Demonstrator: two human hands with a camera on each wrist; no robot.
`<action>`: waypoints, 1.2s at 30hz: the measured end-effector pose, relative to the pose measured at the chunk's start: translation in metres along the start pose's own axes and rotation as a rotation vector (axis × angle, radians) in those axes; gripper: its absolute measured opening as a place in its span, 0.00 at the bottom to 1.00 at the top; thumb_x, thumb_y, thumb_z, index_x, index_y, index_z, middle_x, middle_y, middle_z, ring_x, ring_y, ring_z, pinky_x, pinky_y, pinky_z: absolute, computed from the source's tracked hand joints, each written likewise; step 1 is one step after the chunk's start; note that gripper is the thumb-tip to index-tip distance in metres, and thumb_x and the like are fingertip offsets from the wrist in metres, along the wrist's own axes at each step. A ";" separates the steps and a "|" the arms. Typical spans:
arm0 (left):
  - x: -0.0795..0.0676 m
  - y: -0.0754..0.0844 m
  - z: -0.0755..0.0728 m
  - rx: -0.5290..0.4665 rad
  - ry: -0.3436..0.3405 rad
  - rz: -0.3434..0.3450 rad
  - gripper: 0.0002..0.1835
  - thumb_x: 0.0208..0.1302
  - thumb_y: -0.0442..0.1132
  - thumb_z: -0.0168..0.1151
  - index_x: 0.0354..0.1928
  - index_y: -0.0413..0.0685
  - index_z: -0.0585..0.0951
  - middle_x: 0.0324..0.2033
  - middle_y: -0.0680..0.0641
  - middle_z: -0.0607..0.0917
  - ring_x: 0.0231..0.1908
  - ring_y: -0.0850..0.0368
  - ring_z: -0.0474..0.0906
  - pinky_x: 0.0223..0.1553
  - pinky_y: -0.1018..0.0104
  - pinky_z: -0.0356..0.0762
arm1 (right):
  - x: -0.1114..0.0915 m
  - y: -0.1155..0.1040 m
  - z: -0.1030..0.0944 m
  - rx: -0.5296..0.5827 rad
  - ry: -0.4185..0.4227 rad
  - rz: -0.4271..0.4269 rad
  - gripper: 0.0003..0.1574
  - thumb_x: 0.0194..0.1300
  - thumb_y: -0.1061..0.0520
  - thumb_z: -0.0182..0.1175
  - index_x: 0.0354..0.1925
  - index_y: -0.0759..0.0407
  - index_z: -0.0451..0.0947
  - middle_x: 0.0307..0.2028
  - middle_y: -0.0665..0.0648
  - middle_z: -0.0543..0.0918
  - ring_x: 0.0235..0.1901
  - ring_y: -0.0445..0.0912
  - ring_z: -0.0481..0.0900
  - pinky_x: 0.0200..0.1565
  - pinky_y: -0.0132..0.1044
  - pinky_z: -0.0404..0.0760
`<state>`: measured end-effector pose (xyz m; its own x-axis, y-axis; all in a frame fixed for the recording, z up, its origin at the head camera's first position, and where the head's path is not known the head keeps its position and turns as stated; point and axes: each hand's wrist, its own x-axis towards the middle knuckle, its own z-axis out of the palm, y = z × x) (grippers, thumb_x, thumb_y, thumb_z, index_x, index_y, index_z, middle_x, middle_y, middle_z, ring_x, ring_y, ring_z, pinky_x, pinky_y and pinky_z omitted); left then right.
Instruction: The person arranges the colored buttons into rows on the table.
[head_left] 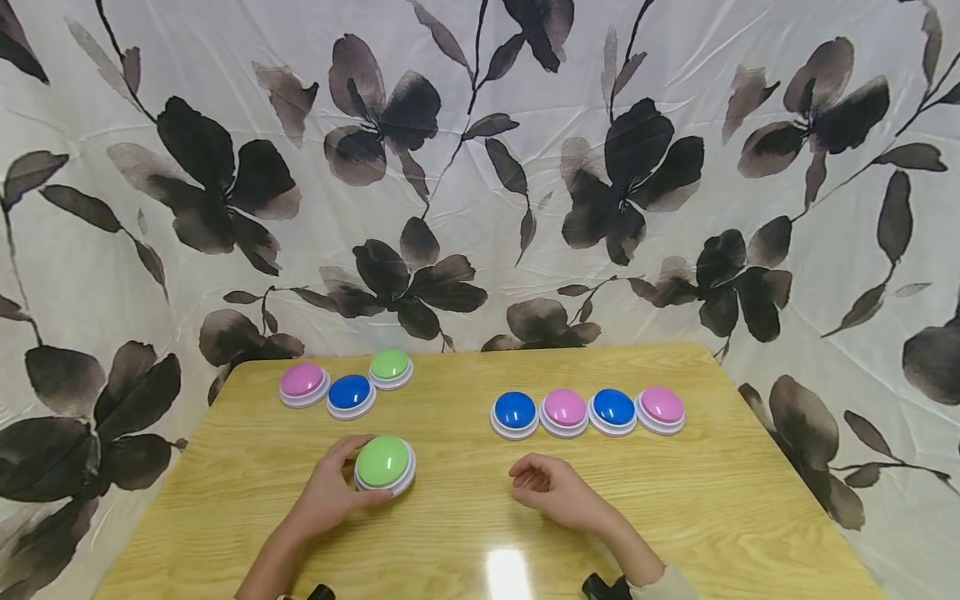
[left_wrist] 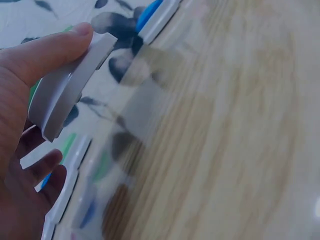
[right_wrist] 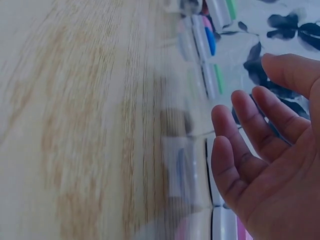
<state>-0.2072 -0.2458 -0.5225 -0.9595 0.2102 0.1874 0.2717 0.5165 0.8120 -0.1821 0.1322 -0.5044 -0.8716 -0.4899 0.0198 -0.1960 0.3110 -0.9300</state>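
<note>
My left hand [head_left: 328,498] grips a round push button with a green dome [head_left: 382,461] and a white base by its rim, thumb at the near side. In the left wrist view the button's white base [left_wrist: 67,87] is tilted and off the table, and the other fingers [left_wrist: 42,167] curl below it. To the right, my right hand [head_left: 558,493] hovers over the table with loosely bent fingers and holds nothing. Nearest to it is a blue button [head_left: 515,410], just beyond the fingertips. The right wrist view shows the palm [right_wrist: 280,175] and spread, slightly curled fingers.
Right of centre, the blue button stands in a touching row with a pink button [head_left: 565,407], another blue button [head_left: 613,407] and another pink button [head_left: 662,404]. At the back left are a pink button [head_left: 303,380], a blue button [head_left: 350,392] and a green button [head_left: 390,364]. Floral cloth [head_left: 517,275] hangs behind the wooden table [head_left: 450,533].
</note>
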 end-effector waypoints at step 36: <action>0.021 0.073 0.097 -0.135 -0.262 0.166 0.45 0.32 0.59 0.83 0.58 0.60 0.77 0.53 0.62 0.75 0.54 0.61 0.71 0.55 0.54 0.72 | 0.001 -0.011 0.005 -0.031 0.028 -0.018 0.37 0.54 0.57 0.74 0.61 0.55 0.72 0.55 0.53 0.77 0.48 0.51 0.78 0.48 0.48 0.80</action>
<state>-0.2007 -0.1229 -0.5133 -0.8463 0.4980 0.1892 0.3939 0.3458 0.8516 -0.1787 0.1242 -0.4964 -0.8797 -0.4731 0.0475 -0.2257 0.3277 -0.9174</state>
